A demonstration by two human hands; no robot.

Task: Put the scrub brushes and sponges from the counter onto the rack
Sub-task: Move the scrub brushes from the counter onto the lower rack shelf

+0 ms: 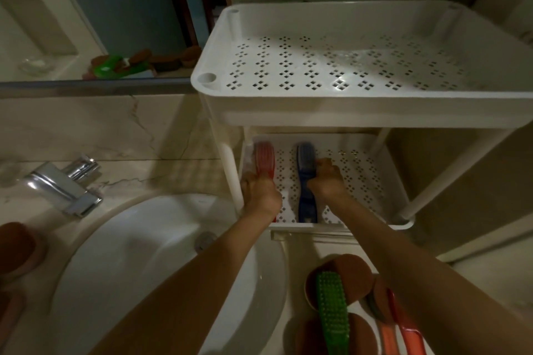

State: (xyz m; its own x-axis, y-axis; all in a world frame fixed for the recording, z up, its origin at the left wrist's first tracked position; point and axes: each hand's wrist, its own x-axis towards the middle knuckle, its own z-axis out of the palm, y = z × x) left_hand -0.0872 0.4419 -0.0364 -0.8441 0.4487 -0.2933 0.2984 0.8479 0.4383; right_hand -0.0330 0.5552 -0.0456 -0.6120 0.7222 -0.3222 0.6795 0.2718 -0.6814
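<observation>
Grips both full: left hand (261,196) curled round the red brush (264,157), right hand (327,179) round the blue brush (305,181). The 2 lay front-to-back on the rack's lower shelf (369,179). The green brush (331,308) lay on the counter (138,179), nearest the right arm.

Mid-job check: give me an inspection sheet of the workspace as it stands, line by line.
Surface: marble counter around a white sink; a white perforated rack stands beside the sink.
Job's things: red scrub brush and blue scrub brush on the rack's lower tray; green scrub brush, brown sponges and orange-handled brushes are on the counter.
Clutter: another brown sponge at the sink's left edge.
Grippers: left hand grips the red scrub brush; right hand holds the blue scrub brush.
Cables: nothing seen.
Surroundings: chrome faucet; mirror behind the counter.
</observation>
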